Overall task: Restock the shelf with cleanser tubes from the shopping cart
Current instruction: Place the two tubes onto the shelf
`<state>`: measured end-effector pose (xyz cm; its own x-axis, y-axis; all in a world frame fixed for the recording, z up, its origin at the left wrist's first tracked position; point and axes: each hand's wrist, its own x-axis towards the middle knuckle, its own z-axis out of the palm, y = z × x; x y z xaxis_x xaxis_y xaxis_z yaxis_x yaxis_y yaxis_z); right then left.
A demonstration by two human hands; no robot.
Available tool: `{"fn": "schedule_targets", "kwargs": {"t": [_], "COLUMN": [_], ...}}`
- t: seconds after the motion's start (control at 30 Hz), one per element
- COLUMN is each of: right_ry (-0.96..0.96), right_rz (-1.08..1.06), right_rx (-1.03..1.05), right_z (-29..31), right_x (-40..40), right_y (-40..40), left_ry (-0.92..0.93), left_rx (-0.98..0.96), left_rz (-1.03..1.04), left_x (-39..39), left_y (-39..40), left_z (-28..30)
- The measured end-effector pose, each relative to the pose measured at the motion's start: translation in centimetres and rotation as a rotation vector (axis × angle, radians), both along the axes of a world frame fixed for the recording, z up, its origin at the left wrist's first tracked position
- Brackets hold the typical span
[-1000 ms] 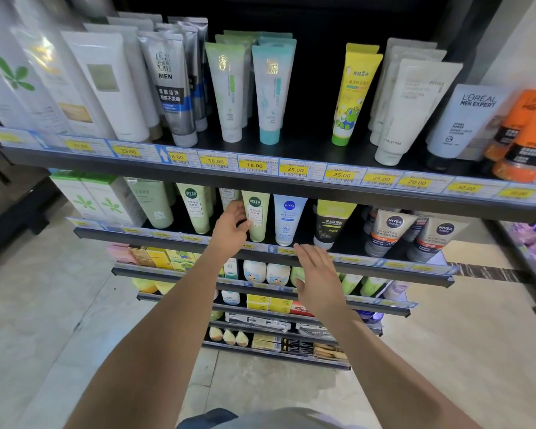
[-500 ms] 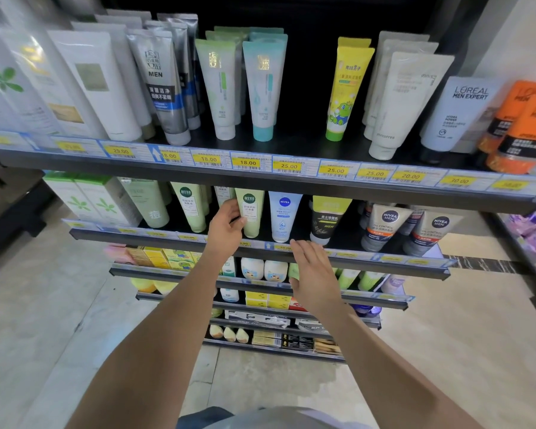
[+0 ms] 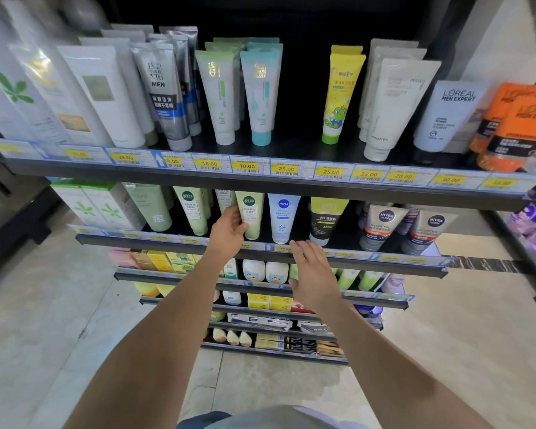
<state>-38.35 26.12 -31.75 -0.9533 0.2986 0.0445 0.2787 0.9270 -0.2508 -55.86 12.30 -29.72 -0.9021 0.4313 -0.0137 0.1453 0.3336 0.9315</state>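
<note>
Left hand point(image 3: 229, 226) curls around a pale green cleanser tube point(image 3: 250, 213) standing on the second shelf point(image 3: 167, 241); my right hand point(image 3: 314, 270) hovers flat, holding nothing. I judge this tube nearly placed; cart unseen.

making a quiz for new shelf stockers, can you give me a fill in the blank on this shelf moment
1. The left hand touches a pale ____ tube on the second shelf.
2. The blue-and-white tube right of it reads ____.
3. The right hand holds ____, its fingers straight.
4. The yellow frog tube stands above a price tag reading ____.

Missing words: green; NIVEA; nothing; 25.00
</note>
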Motion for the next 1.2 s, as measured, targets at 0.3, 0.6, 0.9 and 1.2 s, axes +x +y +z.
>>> {"fn": "schedule_targets", "kwargs": {"t": [0.3,0.6,0.9,1.2], "right_ry": [0.034,0.072,0.037,0.084], "right_rz": [-0.133,-0.519,-0.775,-0.988], "right_rx": [-0.085,0.197,0.258,0.284], "right_z": [3.5,9.0,12.6,13.4], "right_x": [1.3,12.0,27.4,46.6], "right_y": [0.3,0.2,0.7,6.1], "left_ry": [0.310,0.795,1.055,1.208], "left_rx": [-0.268,-0.483,-0.384,-0.264], "left_rz": [-0.005,-0.356,-0.622,-0.812], "left_x": [4.7,10.4,22.0,39.5], "left_y": [-4.6,-2.5,6.2,16.1], "left_z": [0.2,3.3,9.5,12.7]}}
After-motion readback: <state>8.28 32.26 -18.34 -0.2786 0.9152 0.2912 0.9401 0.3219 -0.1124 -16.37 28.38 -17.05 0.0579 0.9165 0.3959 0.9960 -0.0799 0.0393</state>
